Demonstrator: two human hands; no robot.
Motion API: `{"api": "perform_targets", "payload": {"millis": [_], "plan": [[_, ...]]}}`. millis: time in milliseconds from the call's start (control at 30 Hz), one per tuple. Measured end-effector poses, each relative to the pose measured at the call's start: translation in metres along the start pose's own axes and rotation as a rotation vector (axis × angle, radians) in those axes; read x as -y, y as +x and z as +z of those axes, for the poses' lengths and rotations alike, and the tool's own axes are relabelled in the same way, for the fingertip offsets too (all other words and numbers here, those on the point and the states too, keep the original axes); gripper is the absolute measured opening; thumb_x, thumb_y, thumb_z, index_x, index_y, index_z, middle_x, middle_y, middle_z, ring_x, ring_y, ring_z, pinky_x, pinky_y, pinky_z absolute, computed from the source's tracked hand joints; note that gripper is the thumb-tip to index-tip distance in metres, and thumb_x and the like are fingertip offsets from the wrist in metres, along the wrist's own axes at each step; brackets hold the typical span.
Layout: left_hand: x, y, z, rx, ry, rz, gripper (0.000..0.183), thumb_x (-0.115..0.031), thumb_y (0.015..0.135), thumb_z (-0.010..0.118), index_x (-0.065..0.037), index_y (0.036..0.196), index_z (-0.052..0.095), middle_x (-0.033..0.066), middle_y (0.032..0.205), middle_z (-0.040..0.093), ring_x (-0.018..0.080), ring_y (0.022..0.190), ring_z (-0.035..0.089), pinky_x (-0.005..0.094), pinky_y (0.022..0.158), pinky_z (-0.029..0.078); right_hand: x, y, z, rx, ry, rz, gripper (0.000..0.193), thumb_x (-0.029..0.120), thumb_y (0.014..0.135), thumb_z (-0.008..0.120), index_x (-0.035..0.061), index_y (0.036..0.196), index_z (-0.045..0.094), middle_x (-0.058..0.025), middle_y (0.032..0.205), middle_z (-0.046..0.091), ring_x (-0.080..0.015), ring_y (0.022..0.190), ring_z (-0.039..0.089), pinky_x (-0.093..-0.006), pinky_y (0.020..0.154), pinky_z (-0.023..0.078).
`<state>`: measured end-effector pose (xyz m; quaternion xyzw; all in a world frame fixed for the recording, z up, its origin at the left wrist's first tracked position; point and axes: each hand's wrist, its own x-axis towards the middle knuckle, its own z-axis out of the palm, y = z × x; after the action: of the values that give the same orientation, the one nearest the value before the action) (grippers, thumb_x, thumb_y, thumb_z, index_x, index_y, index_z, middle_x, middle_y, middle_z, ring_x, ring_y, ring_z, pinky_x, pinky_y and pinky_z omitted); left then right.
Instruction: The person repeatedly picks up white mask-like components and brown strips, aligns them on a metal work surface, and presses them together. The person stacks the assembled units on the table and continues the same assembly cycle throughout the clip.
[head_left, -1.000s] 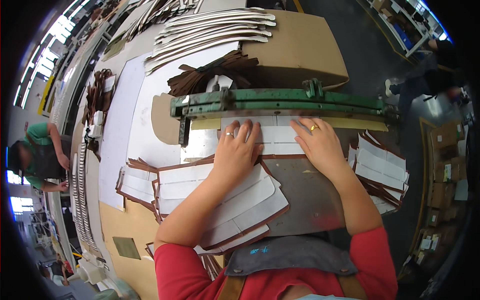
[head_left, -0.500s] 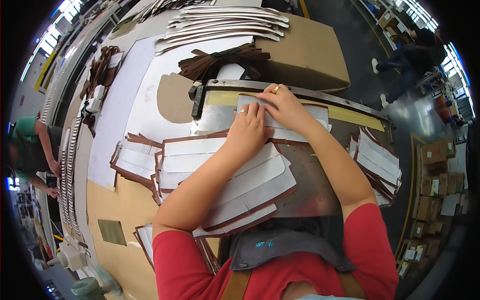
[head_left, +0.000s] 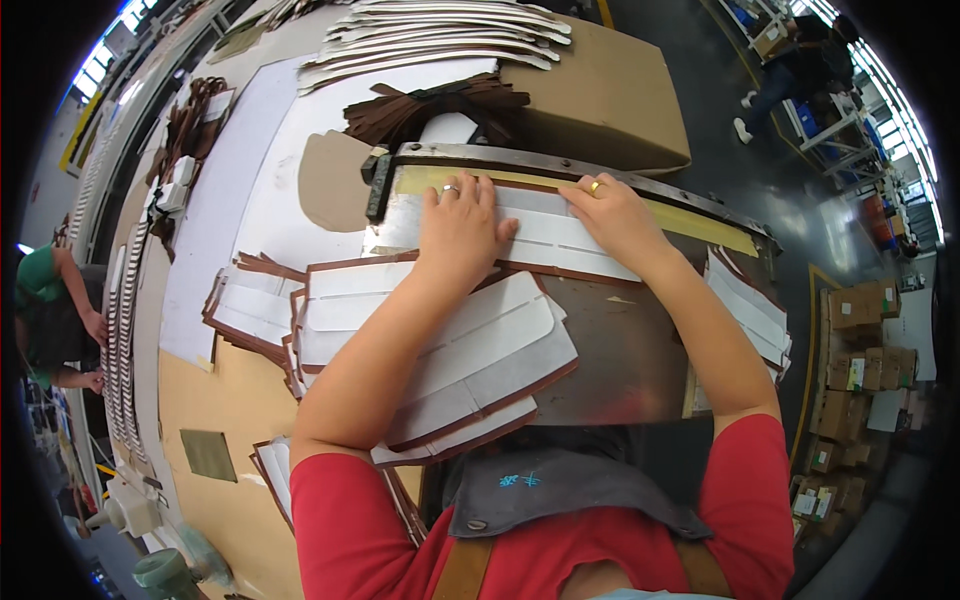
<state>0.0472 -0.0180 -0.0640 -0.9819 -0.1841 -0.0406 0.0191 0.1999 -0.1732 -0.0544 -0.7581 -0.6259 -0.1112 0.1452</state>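
A white, brown-edged panel (head_left: pixel 555 236) lies flat on a metal work plate (head_left: pixel 610 340), its far long edge along a yellow strip (head_left: pixel 700 226). My left hand (head_left: pixel 460 228) rests on the panel's left end, fingers stretched out and thumb apart. At the far edge, right of the middle, my right hand (head_left: pixel 615 215) has its thumb and bent fingers together on the panel. Beneath my left forearm is a fanned stack of similar panels (head_left: pixel 500 350); another stack (head_left: pixel 250 308) sits to its left. More panels (head_left: pixel 750 305) lie beyond my right forearm.
A metal bar (head_left: pixel 500 158) with a dark end block (head_left: pixel 378 190) borders the plate's far side. Behind it are a bundle of brown strips (head_left: pixel 420 110), a cardboard box (head_left: pixel 600 90) and stacked white strips (head_left: pixel 430 40). A person in green (head_left: pixel 60 310) works at far left.
My hands have moved apart, the left one leftward and the right one rightward along the panel. The panel now lies flatter and more uncovered. The person at upper right has moved.
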Motion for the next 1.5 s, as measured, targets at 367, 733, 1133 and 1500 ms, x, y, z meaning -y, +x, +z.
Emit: {"api": "perform_targets", "payload": {"millis": [367, 733, 1133, 1500], "plan": [[0.004, -0.003, 0.014, -0.17, -0.016, 0.041, 0.05, -0.044, 0.091, 0.046, -0.016, 0.131, 0.048, 0.0193, 0.121, 0.051, 0.0353, 0.11, 0.05, 0.0427, 0.09, 0.037, -0.053, -0.071, -0.057, 0.097, -0.233, 0.14, 0.021, 0.026, 0.083, 0.059, 0.0062, 0.078, 0.065, -0.0094, 0.073, 0.06, -0.0269, 0.078, 0.057, -0.0373, 0.071, 0.045], [0.044, 0.012, -0.003, -0.076, -0.332, -0.034, 0.056, -0.047, 0.09, 0.048, -0.015, 0.135, 0.041, 0.0215, 0.125, 0.048, 0.038, 0.112, 0.051, 0.046, 0.092, 0.042, -0.006, -0.102, -0.065, -0.382, 0.438, 0.657, 0.01, 0.01, 0.089, 0.054, 0.0002, 0.087, 0.053, -0.0135, 0.073, 0.061, -0.0256, 0.066, 0.06, -0.0348, 0.062, 0.048], [0.003, -0.013, -0.078, -0.118, -0.502, 0.217, 0.042, -0.034, 0.093, 0.052, -0.008, 0.125, 0.051, 0.0167, 0.122, 0.053, 0.0345, 0.108, 0.054, 0.0377, 0.092, 0.042, -0.003, -0.082, -0.014, -0.186, 0.073, 0.644, 0.022, 0.011, 0.085, 0.051, 0.0024, 0.105, 0.052, -0.0195, 0.09, 0.063, -0.0356, 0.082, 0.061, -0.0467, 0.069, 0.047], [-0.046, -0.054, -0.083, -0.059, -0.554, 0.353, 0.033, -0.026, 0.091, 0.057, -0.008, 0.118, 0.056, 0.014, 0.118, 0.055, 0.0344, 0.103, 0.056, 0.0396, 0.091, 0.042, 0.004, -0.055, -0.01, -0.036, 0.062, 0.727, 0.033, 0.016, 0.084, 0.056, -0.0012, 0.112, 0.05, -0.0212, 0.103, 0.058, -0.038, 0.099, 0.057, -0.0464, 0.082, 0.047]]}}
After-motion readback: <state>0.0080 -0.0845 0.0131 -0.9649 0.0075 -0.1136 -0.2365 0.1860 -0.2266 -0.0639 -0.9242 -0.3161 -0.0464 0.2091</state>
